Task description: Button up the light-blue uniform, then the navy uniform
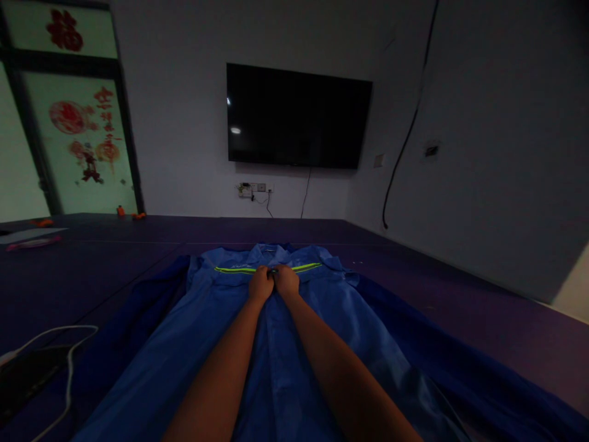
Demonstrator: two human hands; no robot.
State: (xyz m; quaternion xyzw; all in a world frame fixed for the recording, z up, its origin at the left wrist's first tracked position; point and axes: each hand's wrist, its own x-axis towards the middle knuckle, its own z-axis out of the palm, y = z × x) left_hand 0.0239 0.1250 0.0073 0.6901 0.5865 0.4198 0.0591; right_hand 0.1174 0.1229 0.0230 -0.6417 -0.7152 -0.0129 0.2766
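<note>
A blue work jacket (322, 319) with yellow-green stripes across its chest lies spread out, collar away from me and sleeves out to both sides. Both my arms reach over it to the middle of the chest. My left hand (261, 285) and my right hand (287, 281) are side by side, fingers closed together at the front placket. Between the fingertips shows a small dark spot, too small to make out. The fingers cover the part of the jacket front they pinch.
The jacket lies on a dark purple surface (437, 288). A dark device (34, 374) with a white cable (70, 368) is at the near left. Farther left lie a pale flat item (32, 236) and small orange objects (138, 216). A television (299, 116) hangs on the far wall.
</note>
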